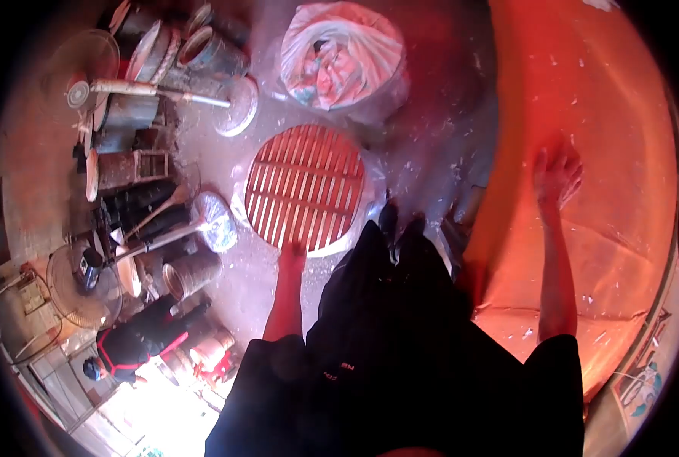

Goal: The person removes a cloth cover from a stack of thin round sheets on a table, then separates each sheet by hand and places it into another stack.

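A round slatted wooden rack (306, 189) lies over a pale, plastic-lined round container, left of my feet. My left hand (293, 250) is at the rack's near edge, its fingers closed on the rim. Over the orange sheet (606, 251) at the right, my right hand (559, 177) is held with fingers apart and nothing in it. Small white bits are scattered on the sheet.
Beyond the rack stands a sack (343, 57) with an open top. Standing fans (84, 286), a metal bucket (192, 274) and drums line the left side. A person in dark clothes (145, 339) bends at the lower left, near bright light.
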Motion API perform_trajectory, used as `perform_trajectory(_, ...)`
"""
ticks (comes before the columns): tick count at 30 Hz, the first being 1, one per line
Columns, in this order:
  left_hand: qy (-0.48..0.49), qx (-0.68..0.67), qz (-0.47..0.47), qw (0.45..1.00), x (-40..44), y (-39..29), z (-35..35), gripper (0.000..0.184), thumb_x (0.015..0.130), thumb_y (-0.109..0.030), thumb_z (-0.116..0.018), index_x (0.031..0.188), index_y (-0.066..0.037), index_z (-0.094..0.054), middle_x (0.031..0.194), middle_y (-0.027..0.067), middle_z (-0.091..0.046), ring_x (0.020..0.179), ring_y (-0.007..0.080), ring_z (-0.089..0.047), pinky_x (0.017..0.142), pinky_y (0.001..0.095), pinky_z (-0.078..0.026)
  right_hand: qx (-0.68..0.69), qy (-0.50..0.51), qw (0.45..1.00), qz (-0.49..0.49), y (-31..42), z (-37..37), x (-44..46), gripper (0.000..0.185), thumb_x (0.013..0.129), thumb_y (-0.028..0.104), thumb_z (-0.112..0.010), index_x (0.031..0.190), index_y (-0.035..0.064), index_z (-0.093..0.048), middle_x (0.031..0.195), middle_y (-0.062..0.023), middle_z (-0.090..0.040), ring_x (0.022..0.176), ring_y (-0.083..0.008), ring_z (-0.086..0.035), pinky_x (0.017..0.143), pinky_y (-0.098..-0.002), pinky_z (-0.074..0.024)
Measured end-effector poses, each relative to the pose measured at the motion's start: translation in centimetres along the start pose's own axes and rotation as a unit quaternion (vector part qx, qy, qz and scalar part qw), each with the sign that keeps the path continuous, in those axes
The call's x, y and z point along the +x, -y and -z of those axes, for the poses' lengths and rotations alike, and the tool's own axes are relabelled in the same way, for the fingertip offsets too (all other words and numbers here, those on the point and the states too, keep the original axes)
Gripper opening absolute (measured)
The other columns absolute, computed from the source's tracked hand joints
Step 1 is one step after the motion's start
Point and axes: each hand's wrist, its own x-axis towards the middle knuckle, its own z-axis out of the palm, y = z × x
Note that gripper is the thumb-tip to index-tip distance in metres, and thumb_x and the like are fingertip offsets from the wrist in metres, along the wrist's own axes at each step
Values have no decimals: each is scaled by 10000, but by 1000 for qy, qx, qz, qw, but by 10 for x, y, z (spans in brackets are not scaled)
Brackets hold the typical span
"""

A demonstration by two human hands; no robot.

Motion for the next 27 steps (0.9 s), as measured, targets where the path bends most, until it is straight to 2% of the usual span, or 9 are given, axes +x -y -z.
perform_trajectory(2,-83,338,-85,934,-8,-3,-2,152,896,-173,-591,1025,-94,-601,840,64,-640,827,216,-626,669,387,-498,0,-11,1000,-7,3,-2,-6,619,867,548,-502,1371,191,-480,1361,-304,-406,1278,-482,-343,1055,-584,-262)
perform_trajectory(3,-98,678,-140,715,-2,-13,17,129,876,-170,-605,983,-97,-601,797,58,-620,768,212,-615,623,373,-489,16,-6,1000,-17,5,-1,-6,625,870,540,-500,1376,173,-472,1374,-324,-383,1293,-495,-320,1064,-593,-244)
perform_trajectory(4,-112,795,-160,574,5,-22,26,109,857,-168,-619,941,-101,-601,753,51,-599,709,207,-603,577,359,-480,30,-3,999,-30,8,3,-5,632,874,532,-498,1381,156,-464,1387,-344,-360,1308,-508,-298,1073,-601,-226)
perform_trajectory(6,-147,833,-188,499,47,-44,48,82,818,-163,-647,858,-108,-601,667,38,-559,590,198,-579,486,331,-462,39,11,999,-23,12,20,-5,654,883,509,-487,1391,99,-439,1395,-354,-343,1319,-521,-273,1087,-601,-199)
perform_trajectory(7,-169,677,-152,699,21,-38,-23,64,813,-117,-625,850,-74,-593,684,52,-567,598,205,-597,484,308,-475,50,31,998,-35,13,27,-3,660,885,499,-486,1389,77,-433,1397,-362,-331,1321,-527,-264,1090,-605,-186)
perform_trajectory(8,-211,469,-140,846,-24,-27,-134,48,808,-70,-603,843,-41,-586,701,65,-576,606,213,-614,482,285,-488,63,53,996,-42,14,31,-2,666,886,489,-485,1387,55,-427,1400,-370,-318,1324,-532,-254,1093,-609,-174)
perform_trajectory(10,-161,466,-133,860,-25,-13,-209,248,818,-41,-591,1055,-14,-523,790,93,-597,634,189,-626,491,270,-501,83,47,994,-56,13,33,-1,663,886,483,-483,1387,53,-425,1402,-378,-305,1324,-536,-250,1094,-614,-167)
perform_trajectory(18,113,527,-35,842,65,66,-453,264,871,-112,-627,1110,-19,-565,861,99,-643,733,207,-663,642,314,-562,137,80,985,-60,13,49,7,664,889,454,-485,1388,24,-408,1428,-388,-241,1332,-547,-224,1094,-623,-152)
perform_trajectory(27,250,610,50,750,172,116,-639,238,881,-107,-616,1097,-16,-576,891,100,-647,748,199,-664,670,288,-535,143,128,981,-43,12,48,27,707,868,464,-481,1409,22,-373,1449,-381,-208,1341,-551,-201,1086,-637,-168)
